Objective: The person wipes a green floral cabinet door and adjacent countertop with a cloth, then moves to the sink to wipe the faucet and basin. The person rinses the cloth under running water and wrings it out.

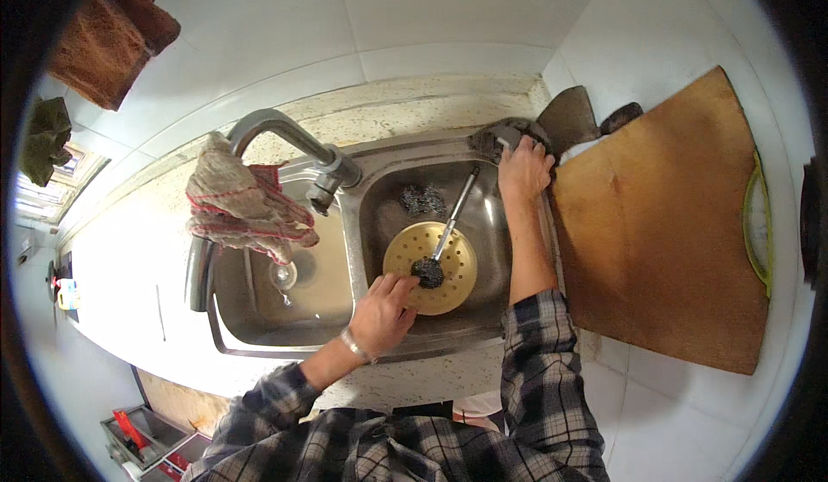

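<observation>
A pale yellow perforated round plate [398,255] lies in the right sink basin [381,213]. My left hand [383,314] grips its lower left rim, with fingers on top and thumb at the edge. Lying across the plate is a long-handled steel-wool scrubber [428,274], its metal handle pointing up to the right. My left fingertips are right beside its head. A loose steel-wool pad [422,200] sits on the basin floor above the plate. My right hand [527,168] reaches to the basin's upper right corner, fingers curled over a dark object [491,138]; its grip is partly hidden.
A curved faucet [278,123] stands between the basins, draped with a red-edged cloth [223,188]. Cloudy water fills part of the left basin [323,268]. A large wooden cutting board [660,223] leans at right, near a dark flat piece [569,116]. A brown towel [103,42] hangs upper left.
</observation>
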A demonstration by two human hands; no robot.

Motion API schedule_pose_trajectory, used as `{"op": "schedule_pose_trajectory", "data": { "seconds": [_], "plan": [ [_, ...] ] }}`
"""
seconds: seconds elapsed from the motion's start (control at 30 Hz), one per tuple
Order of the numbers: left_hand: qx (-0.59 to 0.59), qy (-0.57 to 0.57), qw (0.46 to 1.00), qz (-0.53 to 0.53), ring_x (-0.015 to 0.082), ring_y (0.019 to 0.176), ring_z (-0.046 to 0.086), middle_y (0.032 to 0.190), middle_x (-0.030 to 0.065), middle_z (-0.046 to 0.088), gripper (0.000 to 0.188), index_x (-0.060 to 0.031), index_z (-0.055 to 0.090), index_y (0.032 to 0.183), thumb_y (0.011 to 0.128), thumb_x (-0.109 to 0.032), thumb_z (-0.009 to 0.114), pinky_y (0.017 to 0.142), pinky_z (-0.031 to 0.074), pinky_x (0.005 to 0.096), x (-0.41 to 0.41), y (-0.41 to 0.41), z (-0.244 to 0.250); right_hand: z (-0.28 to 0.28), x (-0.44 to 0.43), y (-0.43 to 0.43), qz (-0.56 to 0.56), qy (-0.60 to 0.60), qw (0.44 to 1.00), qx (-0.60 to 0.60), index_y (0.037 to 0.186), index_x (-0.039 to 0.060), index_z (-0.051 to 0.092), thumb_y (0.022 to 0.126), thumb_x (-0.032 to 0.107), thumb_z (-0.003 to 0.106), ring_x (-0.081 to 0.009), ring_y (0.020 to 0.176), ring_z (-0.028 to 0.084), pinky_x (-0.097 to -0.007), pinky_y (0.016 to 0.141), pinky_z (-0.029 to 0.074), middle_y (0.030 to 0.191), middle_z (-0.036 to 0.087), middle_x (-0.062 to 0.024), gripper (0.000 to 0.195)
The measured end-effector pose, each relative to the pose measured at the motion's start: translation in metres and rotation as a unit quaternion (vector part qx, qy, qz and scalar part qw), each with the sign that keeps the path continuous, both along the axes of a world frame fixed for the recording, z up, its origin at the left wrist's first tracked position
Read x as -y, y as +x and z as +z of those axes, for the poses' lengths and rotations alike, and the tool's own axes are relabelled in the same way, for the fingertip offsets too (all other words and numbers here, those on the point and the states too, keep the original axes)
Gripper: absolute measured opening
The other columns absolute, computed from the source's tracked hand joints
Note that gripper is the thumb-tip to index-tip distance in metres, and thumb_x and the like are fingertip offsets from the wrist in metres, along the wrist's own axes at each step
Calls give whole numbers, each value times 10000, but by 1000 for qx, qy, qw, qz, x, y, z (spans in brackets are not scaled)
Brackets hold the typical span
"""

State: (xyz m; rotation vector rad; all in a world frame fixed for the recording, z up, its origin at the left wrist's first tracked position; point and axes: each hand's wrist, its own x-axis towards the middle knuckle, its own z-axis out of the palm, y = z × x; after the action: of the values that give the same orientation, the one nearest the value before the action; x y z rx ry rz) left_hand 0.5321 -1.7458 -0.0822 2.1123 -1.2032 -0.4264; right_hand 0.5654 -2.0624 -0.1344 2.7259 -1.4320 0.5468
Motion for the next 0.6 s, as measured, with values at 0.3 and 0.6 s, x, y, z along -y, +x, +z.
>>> {"op": "schedule_pose_trajectory", "data": {
  "seconds": [0.3, 0.6],
  "plan": [
    [-51, 36, 994, 95, 384, 920, 583, 1024, 180, 583, 435, -23, 539, 1132, 717, -31, 673, 778, 495, 432, -85, 10, 10, -6, -118, 62, 159, 107, 981, 40, 1131, 63, 573, 787, 321, 695, -350, 1156, 457, -532, 878, 446, 1194, 542, -143, 447],
    [-63, 24, 994, 88, 372, 920, 587, 1010, 176, 593, 411, -8, 542, 1120, 724, -12, 653, 794, 491, 417, -81, 12, 16, -23, -160, 66, 327, 157, 930, 58, 1130, 65, 571, 720, 252, 772, -341, 1212, 437, -574, 946, 404, 1181, 538, -130, 494]
  ]
}}
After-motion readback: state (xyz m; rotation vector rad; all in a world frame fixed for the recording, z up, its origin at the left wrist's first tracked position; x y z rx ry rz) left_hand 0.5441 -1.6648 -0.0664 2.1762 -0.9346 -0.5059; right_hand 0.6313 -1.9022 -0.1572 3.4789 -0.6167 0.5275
